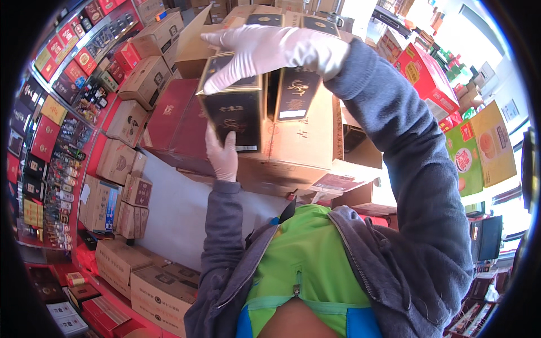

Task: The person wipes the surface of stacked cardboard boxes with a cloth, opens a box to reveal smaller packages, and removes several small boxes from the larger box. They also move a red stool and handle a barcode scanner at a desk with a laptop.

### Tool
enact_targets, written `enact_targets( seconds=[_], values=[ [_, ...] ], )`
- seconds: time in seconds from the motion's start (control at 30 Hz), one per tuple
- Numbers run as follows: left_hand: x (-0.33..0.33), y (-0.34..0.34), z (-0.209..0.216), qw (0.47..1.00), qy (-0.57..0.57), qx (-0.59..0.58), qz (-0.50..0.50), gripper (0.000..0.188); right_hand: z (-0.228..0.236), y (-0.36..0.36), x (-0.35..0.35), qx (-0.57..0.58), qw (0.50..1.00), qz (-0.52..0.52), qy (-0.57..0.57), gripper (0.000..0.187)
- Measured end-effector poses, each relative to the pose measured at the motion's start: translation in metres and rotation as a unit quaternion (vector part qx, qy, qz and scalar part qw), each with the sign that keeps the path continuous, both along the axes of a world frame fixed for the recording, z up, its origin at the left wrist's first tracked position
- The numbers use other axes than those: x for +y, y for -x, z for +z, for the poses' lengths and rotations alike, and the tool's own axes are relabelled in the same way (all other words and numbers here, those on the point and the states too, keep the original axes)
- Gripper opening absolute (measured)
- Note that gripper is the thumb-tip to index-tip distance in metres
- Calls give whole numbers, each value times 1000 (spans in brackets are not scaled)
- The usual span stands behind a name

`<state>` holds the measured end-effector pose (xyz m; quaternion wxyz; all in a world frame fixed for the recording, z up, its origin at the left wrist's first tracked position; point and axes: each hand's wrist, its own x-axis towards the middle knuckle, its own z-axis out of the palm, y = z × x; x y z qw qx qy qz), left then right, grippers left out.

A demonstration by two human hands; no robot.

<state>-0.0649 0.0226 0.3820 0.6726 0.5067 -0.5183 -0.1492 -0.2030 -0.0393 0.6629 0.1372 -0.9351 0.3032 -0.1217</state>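
A tall black gift box (pixel 239 115) with gold edges stands tilted over the cartons ahead of me. My left hand (pixel 222 153), in a white glove, grips its lower left side, thumb on the near face and fingers hidden behind. Across the box's top reaches my right hand (pixel 259 50), also gloved, fingers stretched out to the left and thumb spread apart by the top's near left corner. Whether that thumb presses on the box I cannot tell. Just to the right is a second black box (pixel 297 93) with a gold emblem.
Beneath lies a brown carton (pixel 301 141), with a dark red carton (pixel 176 115) on its left. An open carton flap (pixel 349 174) juts out at the right. More cartons (pixel 121 160) line the left side below display shelves (pixel 62 163). A red carton (pixel 425 79) stands far right.
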Motion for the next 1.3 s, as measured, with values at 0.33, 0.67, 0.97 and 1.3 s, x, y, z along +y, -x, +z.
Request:
enact_targets(
  seconds=[0.33, 0.67, 0.97, 1.3],
  values=[
    [32, 57, 51, 951, 100, -95, 278, 52, -22, 210, -27, -158, 985, -46, -48, 48],
    [0, 287, 7, 906, 12, -302, -298, 39, -255, 319, -97, 278, 939, -150, -135, 27],
    [-3, 366, -42, 779, -79, -416, -463, 23, -406, 313, -125, 346, 892, -197, -212, 28],
    [-9, 389, -54, 660, -182, -522, -509, 26, -421, 325, -136, 349, 891, -228, -178, 24]
  ],
)
